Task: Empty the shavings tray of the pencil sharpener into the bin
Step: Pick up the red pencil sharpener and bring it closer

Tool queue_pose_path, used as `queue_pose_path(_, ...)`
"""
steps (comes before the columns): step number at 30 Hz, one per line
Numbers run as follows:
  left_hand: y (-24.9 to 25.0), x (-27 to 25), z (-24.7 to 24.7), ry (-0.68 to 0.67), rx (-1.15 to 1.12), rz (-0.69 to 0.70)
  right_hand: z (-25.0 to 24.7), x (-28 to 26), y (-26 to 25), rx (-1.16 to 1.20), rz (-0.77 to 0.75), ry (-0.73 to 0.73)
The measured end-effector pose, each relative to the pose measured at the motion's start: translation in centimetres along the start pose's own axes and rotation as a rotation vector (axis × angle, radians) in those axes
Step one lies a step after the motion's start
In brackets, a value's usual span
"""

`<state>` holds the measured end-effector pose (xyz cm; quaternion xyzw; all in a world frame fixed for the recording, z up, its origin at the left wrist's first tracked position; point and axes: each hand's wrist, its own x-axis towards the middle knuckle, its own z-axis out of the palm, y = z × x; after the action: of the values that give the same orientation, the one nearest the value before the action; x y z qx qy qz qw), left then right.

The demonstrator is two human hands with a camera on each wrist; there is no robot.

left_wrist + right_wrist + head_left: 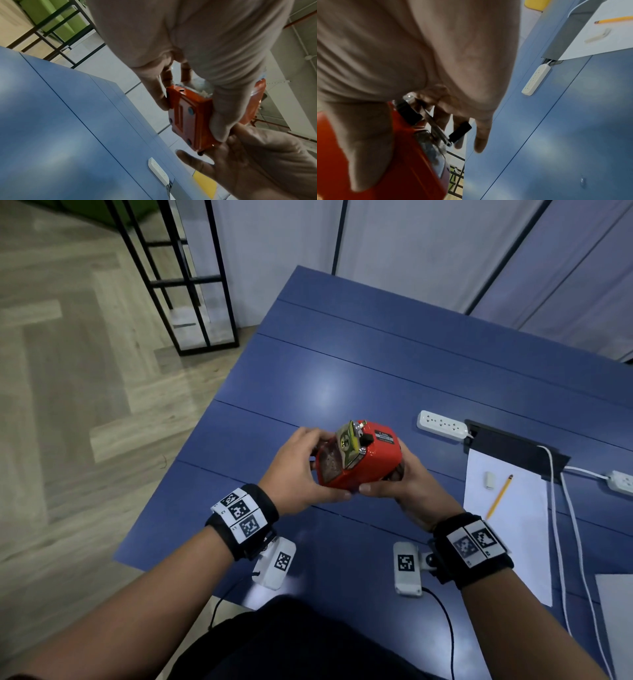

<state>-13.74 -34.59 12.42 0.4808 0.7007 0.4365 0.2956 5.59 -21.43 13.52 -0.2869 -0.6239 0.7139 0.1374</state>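
Both hands hold a red pencil sharpener [371,465] in the air above the blue table [342,378]. Its clear shavings tray [328,466], with brown shavings inside, sits in the body and faces left. My left hand [301,474] grips that tray end, thumb along the near lower edge and fingers on the far side. My right hand [404,482] grips the crank end, thumb under the near edge. The left wrist view shows the sharpener's underside [187,116]. The black crank handle [460,131] shows beside my right fingers [481,139]. No bin is in view.
On the table to the right lie a white power strip [442,424], white cables [561,508], and a paper sheet [513,535] with a yellow pencil [500,496] and an eraser [490,480]. A black metal frame [185,289] stands on the wooden floor beyond the table's left edge.
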Motion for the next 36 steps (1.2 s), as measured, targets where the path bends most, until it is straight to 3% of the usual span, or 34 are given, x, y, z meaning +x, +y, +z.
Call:
queue_pose_path(7,-1.0,-0.4,1.4,0.132,0.179,-0.010,1.6,-1.0,-0.2,-0.456,-0.002,0.120)
queue_pose_path(9,-1.4,-1.1,2.0,0.161,0.251,-0.041,2.7,-1.2,-0.4,-0.401,0.017,0.097)
queue_pose_path(12,-1.7,-2.1,3.0,0.218,0.321,-0.052,4.2,-1.0,0.1,-0.380,-0.011,0.183)
queue_pose_path(16,-2.9,-3.5,3.3,0.247,0.213,-0.016,4.3,-0.7,1.2,-0.368,-0.035,0.199)
queue_pose_path(19,-4.9,-4.5,2.5,0.115,0.063,0.061,3.6,-0.9,1.7,-0.362,-0.023,0.127)
queue_pose_path(26,-9.4,-4.8,1.1,-0.261,-0.047,-0.104,2.4,0.0,4.4,-0.488,-0.012,-0.186)
queue_pose_path(32,-12.8,-6.4,2.4,-0.264,0.022,-0.112,2.6,1.8,8.6,-0.702,-0.126,-0.406)
queue_pose_path(36,-15.2,-7.7,3.7,-0.273,0.223,-0.098,2.7,2.8,12.2,-0.836,-0.170,-0.494)
